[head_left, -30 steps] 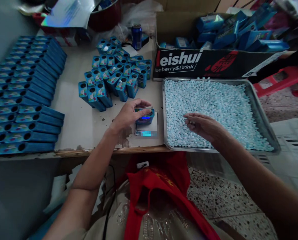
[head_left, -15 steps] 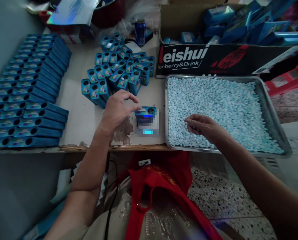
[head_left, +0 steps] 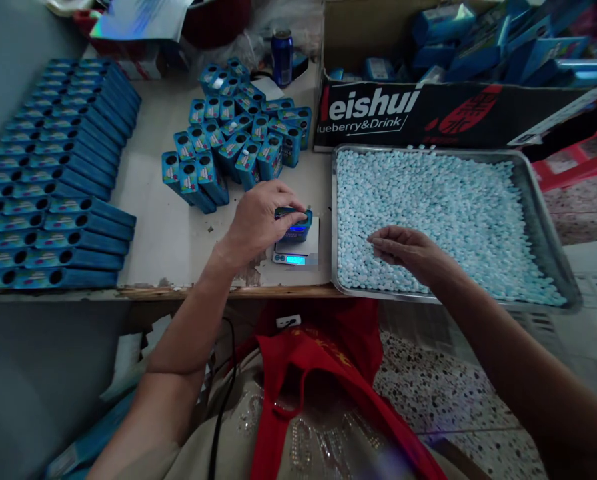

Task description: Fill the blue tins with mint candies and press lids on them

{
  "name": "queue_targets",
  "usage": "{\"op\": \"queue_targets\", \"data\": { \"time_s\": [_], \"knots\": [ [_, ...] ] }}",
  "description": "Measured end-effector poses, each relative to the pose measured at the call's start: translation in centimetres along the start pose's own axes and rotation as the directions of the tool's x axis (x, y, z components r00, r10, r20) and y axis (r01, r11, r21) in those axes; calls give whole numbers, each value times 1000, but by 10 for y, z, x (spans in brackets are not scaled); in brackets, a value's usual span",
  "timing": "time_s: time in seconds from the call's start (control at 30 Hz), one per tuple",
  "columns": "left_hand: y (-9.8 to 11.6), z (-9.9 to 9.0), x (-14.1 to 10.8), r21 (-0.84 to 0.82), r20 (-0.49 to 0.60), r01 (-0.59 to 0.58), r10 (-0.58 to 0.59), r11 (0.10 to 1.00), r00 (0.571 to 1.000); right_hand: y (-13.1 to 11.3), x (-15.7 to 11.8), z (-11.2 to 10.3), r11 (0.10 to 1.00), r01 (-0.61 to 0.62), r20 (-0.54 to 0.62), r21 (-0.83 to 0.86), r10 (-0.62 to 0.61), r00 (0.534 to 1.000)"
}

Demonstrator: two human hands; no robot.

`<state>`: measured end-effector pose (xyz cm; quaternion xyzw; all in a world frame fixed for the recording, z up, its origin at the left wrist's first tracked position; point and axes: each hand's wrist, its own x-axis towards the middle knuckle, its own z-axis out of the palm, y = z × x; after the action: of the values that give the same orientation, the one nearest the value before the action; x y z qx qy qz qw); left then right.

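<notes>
A blue printed box [head_left: 298,233] with a round hole in its top stands on a small digital scale [head_left: 311,248] with a lit display. My left hand [head_left: 265,217] reaches over the box from the left, thumb and forefinger closed at its top, partly covering the hole. Pale blue candies [head_left: 443,207] fill a metal tray [head_left: 334,220] to the right of the scale. Above the candies at the tray's left side, my right hand [head_left: 401,247] has its fingertips pinched together. Whatever is between them is too small to make out.
Several similar boxes [head_left: 238,143] stand grouped behind the scale. Rows of boxes [head_left: 58,173] line the table's left side. A black carton [head_left: 368,117] holding more blue boxes is behind the tray, beside a blue can [head_left: 282,59].
My left hand has moved right along the box's top, and its parted thumb and forefinger have closed there. My right hand stays pinched over the candies, almost unmoved.
</notes>
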<state>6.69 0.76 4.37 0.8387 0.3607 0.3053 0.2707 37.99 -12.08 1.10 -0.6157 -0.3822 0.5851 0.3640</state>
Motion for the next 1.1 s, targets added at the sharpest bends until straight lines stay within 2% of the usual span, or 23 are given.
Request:
{"op": "queue_targets", "data": {
  "time_s": [0.07, 0.2, 0.3, 0.43, 0.53, 0.67, 0.73, 0.8, 0.87, 0.93, 0.97, 1.03, 1.1],
  "knots": [
    [3, -4, -2, -3, -29, 13, -14, 1000, 999, -4, 2, 0, 1000, -1, -9, 20, 1, 1000],
    [-4, -28, -17, -3, -203, 35, -35, 999, 979, -10, 6, -3, 998, -42, -14, 37, 42, 999],
    [-18, -45, -33, -2, -280, 143, -138, 990, 950, -11, 8, -1, 997, -77, -11, 5, 77, 997],
    [-32, -50, -48, -79, -351, 242, -255, 967, 901, -16, 11, 8, 996, -74, 0, -46, 74, 997],
    [-35, -48, -53, -88, -353, 255, -270, 963, 896, -28, 13, 14, 997, -69, 17, -26, 69, 997],
    [-37, -50, -58, -143, -385, 222, -261, 965, 886, -56, 13, 25, 992, -90, -12, 87, 91, 996],
    [-41, -53, -61, -178, -400, 219, -274, 959, 875, -71, 11, 33, 995, -80, -2, 64, 80, 997],
    [-45, -52, -62, -210, -357, 213, -278, 954, 892, -85, 10, 42, 999, -42, 21, -23, 43, 999],
    [-49, -46, -62, -247, -274, 211, -277, 946, 921, -95, 10, 49, 990, 21, 41, -140, -15, 999],
    [-51, -31, -61, -285, -196, 228, -289, 931, 937, -100, 12, 50, 952, 107, 45, -288, -98, 994],
    [-51, -21, -60, -300, -166, 241, -299, 923, 940, -100, 13, 48, 910, 155, 35, -384, -153, 988],
    [-51, 2, -56, -333, -102, 254, -303, 908, 948, -97, 15, 39, 772, 222, 16, -596, -265, 964],
    [-49, 23, -49, -374, -10, 263, -287, 890, 958, -87, 17, 28, 640, 233, 8, -732, -334, 942]
  ]
}}
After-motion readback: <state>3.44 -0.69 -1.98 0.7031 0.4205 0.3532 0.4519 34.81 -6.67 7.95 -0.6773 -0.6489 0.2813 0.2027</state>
